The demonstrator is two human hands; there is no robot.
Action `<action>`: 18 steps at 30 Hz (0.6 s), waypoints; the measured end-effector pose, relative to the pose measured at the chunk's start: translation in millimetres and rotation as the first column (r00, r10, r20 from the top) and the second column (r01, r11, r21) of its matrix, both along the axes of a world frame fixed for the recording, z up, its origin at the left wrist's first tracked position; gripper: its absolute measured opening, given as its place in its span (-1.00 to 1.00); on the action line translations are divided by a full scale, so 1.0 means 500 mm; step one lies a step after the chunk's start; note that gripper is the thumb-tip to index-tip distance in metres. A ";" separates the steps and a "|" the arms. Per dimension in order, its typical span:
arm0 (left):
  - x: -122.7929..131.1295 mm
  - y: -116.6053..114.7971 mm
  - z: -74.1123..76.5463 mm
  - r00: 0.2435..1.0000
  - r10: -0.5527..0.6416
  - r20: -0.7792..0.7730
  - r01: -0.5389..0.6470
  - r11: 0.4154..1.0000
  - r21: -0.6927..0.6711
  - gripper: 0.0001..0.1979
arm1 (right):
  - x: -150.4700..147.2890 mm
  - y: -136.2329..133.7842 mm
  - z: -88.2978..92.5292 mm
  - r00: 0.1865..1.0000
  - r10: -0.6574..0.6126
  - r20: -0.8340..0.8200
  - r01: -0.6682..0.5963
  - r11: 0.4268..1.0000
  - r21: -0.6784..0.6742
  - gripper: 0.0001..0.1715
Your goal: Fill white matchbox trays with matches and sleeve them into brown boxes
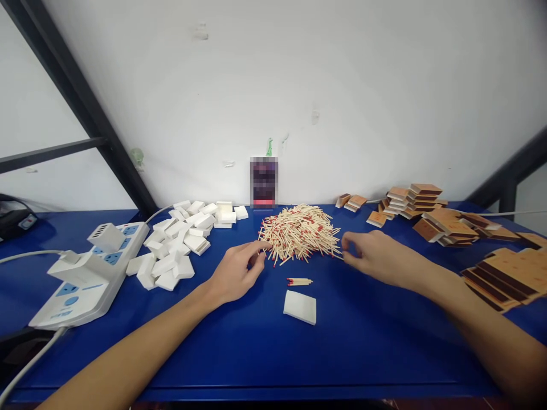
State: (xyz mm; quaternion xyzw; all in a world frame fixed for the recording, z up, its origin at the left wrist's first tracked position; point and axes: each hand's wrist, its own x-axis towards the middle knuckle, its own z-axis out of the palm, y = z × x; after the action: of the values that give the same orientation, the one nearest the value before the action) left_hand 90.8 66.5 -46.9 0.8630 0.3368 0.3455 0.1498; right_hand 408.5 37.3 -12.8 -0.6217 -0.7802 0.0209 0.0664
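A heap of red-tipped matches (299, 232) lies in the middle of a blue table (256, 353). My left hand (237, 270) reaches its left edge, fingers curled and pinched at a few matches. My right hand (376, 256) is at the heap's right edge, fingertips pinched against matches there. A small bundle of matches (299, 281) lies alone just in front of the heap. A white inner matchbox tray (300, 307) rests on the table below that bundle, between my forearms.
Several white trays (179, 245) are piled at the left. A white power strip (92, 273) with plugs and cables sits at the far left. Brown matchbox sleeves (419, 202) are stacked at the back right, and flat brown ones (504, 276) lie at the right edge.
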 end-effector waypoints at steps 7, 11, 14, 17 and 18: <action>0.004 -0.003 0.014 0.998 0.004 -0.056 -0.005 1.000 -0.026 -0.79 | 0.024 0.012 -0.029 0.998 0.062 -0.026 -0.065 0.988 -0.142 -0.81; 0.002 0.001 0.006 0.999 -0.003 -0.032 0.000 0.995 -0.096 -0.80 | 0.009 0.004 -0.020 0.991 0.125 -0.043 -0.130 0.983 -0.130 -0.82; 0.000 0.003 0.000 0.998 -0.046 -0.034 0.041 0.990 -0.131 -0.79 | -0.024 -0.009 -0.020 0.968 0.243 -0.055 -0.246 0.968 -0.056 -0.86; -0.001 0.002 -0.001 0.993 -0.095 -0.069 0.085 0.988 -0.131 -0.78 | -0.066 -0.016 -0.035 0.934 0.334 -0.123 -0.332 0.942 0.039 -0.88; 0.000 0.001 0.001 0.990 -0.107 -0.093 0.097 0.989 -0.110 -0.78 | -0.078 -0.017 -0.041 0.920 0.364 -0.143 -0.358 0.931 0.068 -0.87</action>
State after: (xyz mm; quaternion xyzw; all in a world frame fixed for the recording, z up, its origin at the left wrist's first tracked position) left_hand 90.6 67.3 -46.4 0.8861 0.3169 0.2761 0.1955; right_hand 369.5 29.0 -33.5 -0.4624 -0.8742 0.0647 0.1335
